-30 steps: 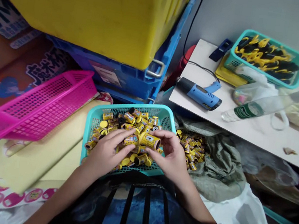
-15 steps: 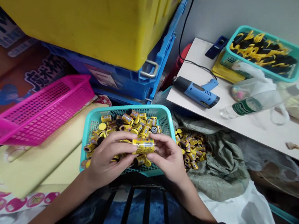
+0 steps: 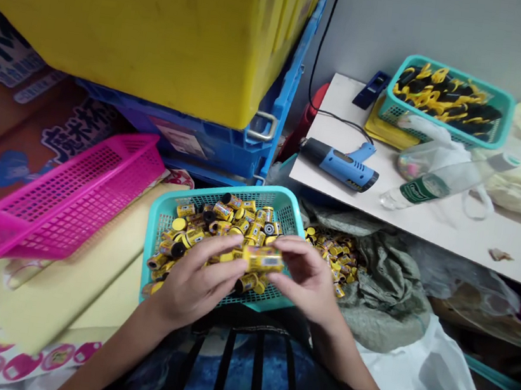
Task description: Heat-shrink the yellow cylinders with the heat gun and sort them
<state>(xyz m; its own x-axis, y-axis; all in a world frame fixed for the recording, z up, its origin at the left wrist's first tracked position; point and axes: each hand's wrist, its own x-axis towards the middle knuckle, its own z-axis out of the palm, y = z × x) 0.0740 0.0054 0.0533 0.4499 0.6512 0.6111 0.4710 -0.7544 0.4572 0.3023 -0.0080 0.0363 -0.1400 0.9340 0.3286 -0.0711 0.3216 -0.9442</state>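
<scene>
Both hands meet over a teal mesh basket [image 3: 157,220] on my lap, which is full of several small yellow-labelled cylinders with black ends. Between them I hold one yellow cylinder [image 3: 262,258] lying sideways. My left hand [image 3: 196,282] pinches its left end with curled fingers. My right hand [image 3: 309,278] grips its right end, fingers closed around it. More of the same yellow cylinders [image 3: 332,250] lie heaped on grey cloth just right of the basket.
An empty pink mesh basket [image 3: 61,197] leans at the left over yellow sheets. Stacked yellow and blue crates [image 3: 176,30] stand behind. On the white board [image 3: 430,220] at right lie a blue heat gun [image 3: 341,163], a plastic bottle [image 3: 439,183] and a second teal basket [image 3: 445,101] of black-and-yellow parts.
The cylinder held between both hands has come slightly lower and toward me, and the fingers have shifted along it. The view has tilted a little.
</scene>
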